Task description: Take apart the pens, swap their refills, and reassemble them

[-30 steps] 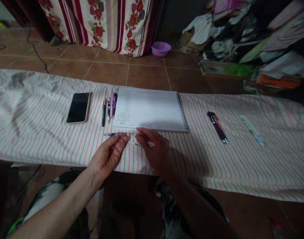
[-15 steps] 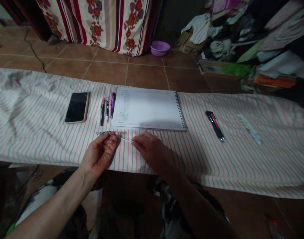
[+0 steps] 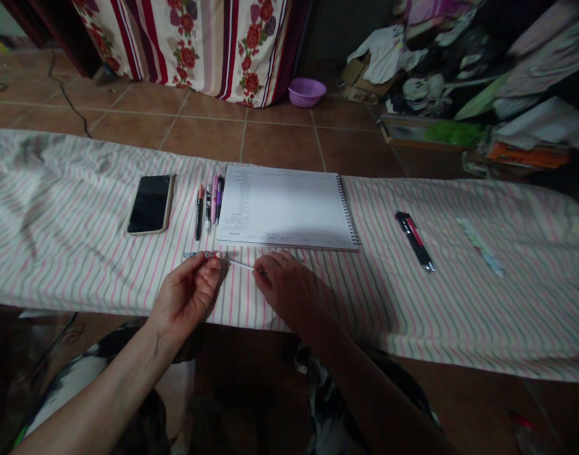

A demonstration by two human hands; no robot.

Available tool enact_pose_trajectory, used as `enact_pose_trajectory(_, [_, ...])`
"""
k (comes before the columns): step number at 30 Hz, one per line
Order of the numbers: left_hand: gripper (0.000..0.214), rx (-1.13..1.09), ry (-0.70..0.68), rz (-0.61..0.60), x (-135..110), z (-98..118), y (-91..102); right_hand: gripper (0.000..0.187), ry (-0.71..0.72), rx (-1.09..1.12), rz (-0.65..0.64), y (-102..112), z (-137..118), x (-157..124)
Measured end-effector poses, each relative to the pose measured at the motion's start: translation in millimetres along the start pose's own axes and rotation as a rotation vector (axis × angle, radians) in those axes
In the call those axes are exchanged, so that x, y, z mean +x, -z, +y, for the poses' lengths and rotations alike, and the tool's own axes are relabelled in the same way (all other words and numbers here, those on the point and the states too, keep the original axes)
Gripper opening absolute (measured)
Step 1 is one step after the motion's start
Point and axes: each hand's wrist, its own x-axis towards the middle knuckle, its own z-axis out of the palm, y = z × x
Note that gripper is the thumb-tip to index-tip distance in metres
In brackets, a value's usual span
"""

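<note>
My left hand (image 3: 187,297) pinches the barrel of a colourful pen (image 3: 201,255) just above the striped cloth (image 3: 81,253). A thin pale refill (image 3: 242,265) sticks out of the barrel to the right. My right hand (image 3: 286,287) pinches the far end of that refill. Both hands hover in front of an open spiral notebook (image 3: 284,207). Several pens (image 3: 208,205) lie side by side left of the notebook, and a black phone (image 3: 150,204) lies further left.
A black and red pen (image 3: 415,240) and a pale patterned strip (image 3: 481,248) lie on the cloth at the right. Beyond the cloth are a tiled floor, a purple bowl (image 3: 307,92), a floral curtain (image 3: 199,44) and piled clutter (image 3: 459,69).
My left hand has drawn the pen barrel leftward, away from my right hand, so more of the thin refill shows between them.
</note>
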Motion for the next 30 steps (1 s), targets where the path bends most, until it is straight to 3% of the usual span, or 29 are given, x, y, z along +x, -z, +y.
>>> enact_pose_trajectory(9, [0.02, 0.051, -0.054, 0.047, -0.8, -3.4, -3.9, 0.018, -0.062, 0.463, 0.176, 6.9, 3.0, -1.6])
enact_pose_trajectory(15, [0.021, 0.055, -0.051, 0.046, -0.2, -4.8, -5.1, 0.018, -0.274, 1.142, 0.086, 9.3, 8.2, -2.4])
enact_pose_trajectory(19, [0.021, 0.054, -0.048, 0.047, 0.0, -5.7, -5.8, 0.022, -0.306, 1.524, 0.168, 14.2, 14.8, -2.1])
enact_pose_trajectory(26, [0.021, 0.045, -0.042, 0.034, 3.8, -8.3, -3.5, 0.025, -0.381, 1.518, 0.346, 26.4, 30.0, 1.4])
enact_pose_trajectory(30, [0.022, 0.058, -0.062, 0.037, 4.0, -9.8, -4.8, 0.015, -0.41, 1.481, 0.452, 24.0, 31.2, 2.3])
